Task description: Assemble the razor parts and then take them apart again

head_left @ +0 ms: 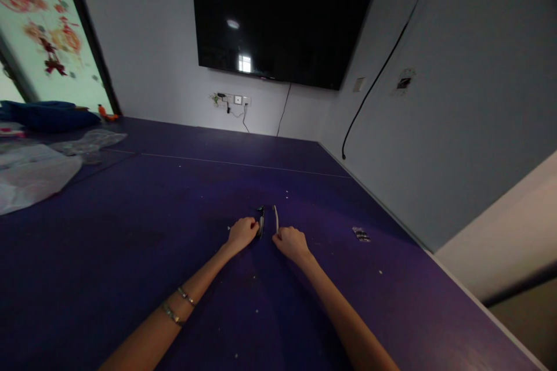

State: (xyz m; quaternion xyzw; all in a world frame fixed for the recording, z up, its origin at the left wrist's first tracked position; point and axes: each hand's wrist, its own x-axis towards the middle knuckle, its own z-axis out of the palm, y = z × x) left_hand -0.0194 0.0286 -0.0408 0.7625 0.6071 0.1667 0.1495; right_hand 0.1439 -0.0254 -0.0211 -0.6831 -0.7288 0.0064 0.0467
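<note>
Low over the purple surface, my left hand (243, 234) is closed on a slim dark object with a grey side (261, 224). Its upper end has a small dark piece sticking out to the left; its exact kind I cannot make out. To the right, my right hand (293, 243) has its fingers pinched round the lower end of a thin, slightly curved pale stick (276, 218). Both objects point away from me, side by side with a narrow gap between them. My fingers hide their near ends.
A small clear packet with dark pieces (361, 234) lies to the right on the purple surface (174, 278). White scraps are scattered about. Clear plastic sheeting (39, 174) and a blue cloth (50, 115) lie far left. A black cable (378, 78) hangs along the right wall.
</note>
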